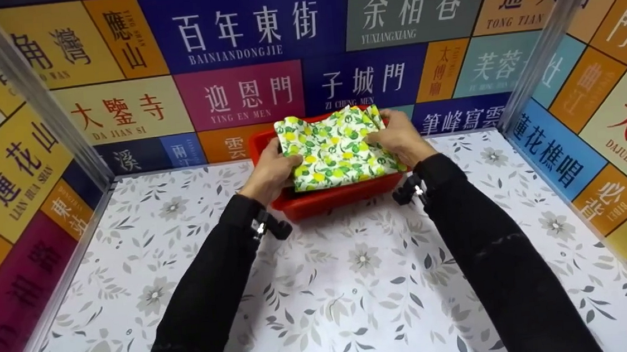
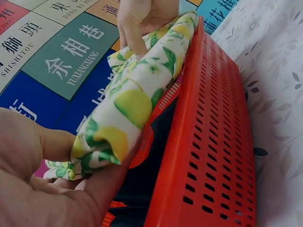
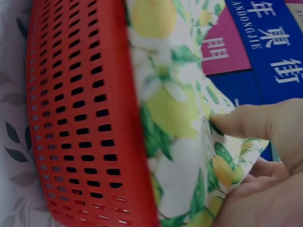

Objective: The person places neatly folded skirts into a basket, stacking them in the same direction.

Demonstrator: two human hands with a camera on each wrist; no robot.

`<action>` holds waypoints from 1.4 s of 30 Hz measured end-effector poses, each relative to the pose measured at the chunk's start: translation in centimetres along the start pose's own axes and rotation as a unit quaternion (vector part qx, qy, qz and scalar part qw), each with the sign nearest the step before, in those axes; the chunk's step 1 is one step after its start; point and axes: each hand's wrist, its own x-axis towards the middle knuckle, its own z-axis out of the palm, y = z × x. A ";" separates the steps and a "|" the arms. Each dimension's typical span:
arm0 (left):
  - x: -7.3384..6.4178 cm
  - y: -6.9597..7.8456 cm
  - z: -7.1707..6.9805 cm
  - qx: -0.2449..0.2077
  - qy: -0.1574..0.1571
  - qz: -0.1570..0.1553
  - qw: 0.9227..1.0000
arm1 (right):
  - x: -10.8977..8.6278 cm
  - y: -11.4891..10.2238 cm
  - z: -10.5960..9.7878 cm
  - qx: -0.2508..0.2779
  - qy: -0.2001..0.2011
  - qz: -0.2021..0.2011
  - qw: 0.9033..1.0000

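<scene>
A folded white cloth with a lemon-and-leaf print lies over the opening of a red plastic basket. My left hand pinches the cloth's left edge between thumb and fingers. At its right edge, my right hand grips the cloth, thumb on top and fingers beneath. In the left wrist view the cloth sags between both hands beside the slotted basket wall. Something dark lies inside the basket below it, mostly hidden. The right wrist view has the cloth right at the basket's rim.
The basket stands at the back of a table covered in a grey floral print. Behind it rises a wall of coloured name panels, with similar side walls at left and right. Clear corner strips join the walls.
</scene>
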 end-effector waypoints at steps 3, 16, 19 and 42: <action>0.3 0.1 0.2 0.004 0.010 -0.002 1.000 | 0.7 0.4 0.7 0.007 0.040 -0.026 0.999; 0.3 -0.6 0.4 0.117 0.044 -0.020 0.992 | 1.0 2.6 1.5 -0.133 0.001 -0.021 0.991; -0.1 -0.7 0.4 0.193 0.057 0.025 0.979 | 0.7 2.9 1.2 -0.187 0.009 -0.032 0.982; -4.3 -3.5 -3.8 0.392 0.073 0.241 0.885 | -3.6 7.4 0.8 -0.226 0.080 -0.257 0.936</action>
